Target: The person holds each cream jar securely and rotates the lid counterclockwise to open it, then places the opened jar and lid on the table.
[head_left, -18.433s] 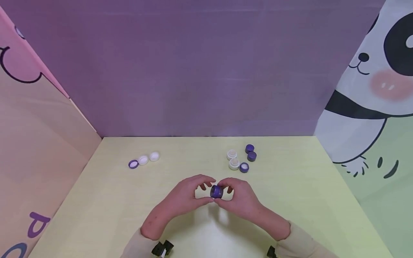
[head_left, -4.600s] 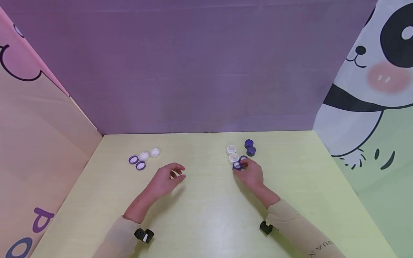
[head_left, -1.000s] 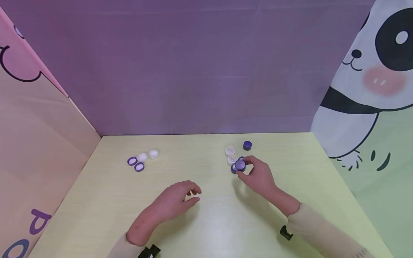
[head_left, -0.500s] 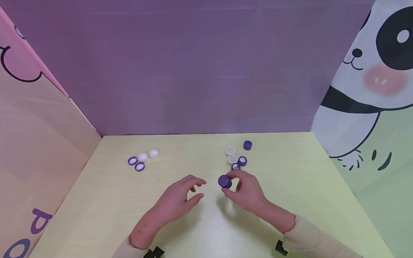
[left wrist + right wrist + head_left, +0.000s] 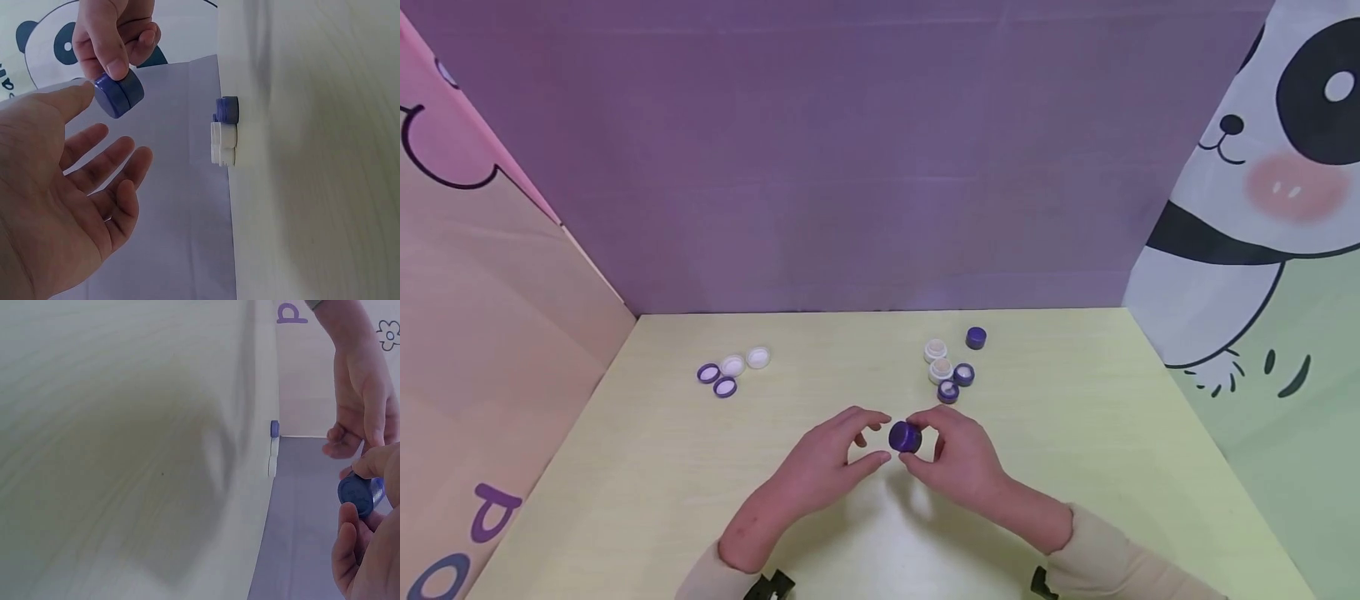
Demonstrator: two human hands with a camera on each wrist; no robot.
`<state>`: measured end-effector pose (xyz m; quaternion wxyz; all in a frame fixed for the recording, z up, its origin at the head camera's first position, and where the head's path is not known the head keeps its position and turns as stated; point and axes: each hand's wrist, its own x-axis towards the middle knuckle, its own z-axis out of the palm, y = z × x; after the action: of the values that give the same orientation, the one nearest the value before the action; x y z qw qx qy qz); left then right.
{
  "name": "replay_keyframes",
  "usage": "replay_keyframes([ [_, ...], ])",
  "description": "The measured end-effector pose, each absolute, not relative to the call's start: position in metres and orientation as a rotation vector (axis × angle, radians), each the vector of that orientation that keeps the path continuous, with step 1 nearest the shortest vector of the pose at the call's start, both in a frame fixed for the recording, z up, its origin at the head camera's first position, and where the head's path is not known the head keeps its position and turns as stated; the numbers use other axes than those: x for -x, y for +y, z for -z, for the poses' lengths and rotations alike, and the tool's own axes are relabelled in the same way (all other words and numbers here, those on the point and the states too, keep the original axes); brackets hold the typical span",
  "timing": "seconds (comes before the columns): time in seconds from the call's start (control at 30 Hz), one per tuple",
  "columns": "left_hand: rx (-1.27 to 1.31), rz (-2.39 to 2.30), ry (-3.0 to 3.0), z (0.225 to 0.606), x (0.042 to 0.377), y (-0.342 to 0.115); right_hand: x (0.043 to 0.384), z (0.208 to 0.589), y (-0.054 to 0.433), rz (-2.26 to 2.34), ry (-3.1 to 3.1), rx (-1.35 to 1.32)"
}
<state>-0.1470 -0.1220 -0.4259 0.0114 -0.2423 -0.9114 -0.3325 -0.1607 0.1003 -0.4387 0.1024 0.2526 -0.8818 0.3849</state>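
Observation:
Above the middle of the table, my right hand (image 5: pixel 958 454) pinches a small round purple jar (image 5: pixel 906 437) between thumb and fingertips. A seam between its lid and body shows in the left wrist view, where the jar (image 5: pixel 119 94) is tilted. My left hand (image 5: pixel 829 458) is beside the jar's other end, thumb and fingers spread apart. Its thumb tip is very near the jar; whether it touches, I cannot tell. In the right wrist view the jar's round flat end (image 5: pixel 356 495) faces the camera.
Back left lie two purple-rimmed lids (image 5: pixel 725 387) and two white lids (image 5: pixel 732 366). Back right stand two white jars (image 5: pixel 940 370), two lidless purple jars (image 5: pixel 948 392) and one closed purple jar (image 5: pixel 975 337). A purple wall (image 5: pixel 880 167) rises behind the table.
Since the oldest frame, another purple lid joined the left group and another lidless purple jar the right one. My right hand then took a closed purple jar from the back right to the middle.

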Motion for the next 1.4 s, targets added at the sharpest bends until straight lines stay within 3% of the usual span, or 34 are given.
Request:
replay_keyframes([
  [0.7, 0.757, 1.092, -2.854, 0.429, 0.151, -0.115, 0.152, 0.438, 0.090, -1.041, -2.601, -0.760],
  [1.17, 0.819, 1.238, -2.838, 0.431, 0.150, -0.117, 0.150, 0.440, 0.090, -1.210, -2.616, -0.754],
  [1.4, 0.732, 1.137, -2.876, 0.431, 0.149, -0.116, 0.149, 0.442, 0.088, -1.202, -2.580, -0.747],
])
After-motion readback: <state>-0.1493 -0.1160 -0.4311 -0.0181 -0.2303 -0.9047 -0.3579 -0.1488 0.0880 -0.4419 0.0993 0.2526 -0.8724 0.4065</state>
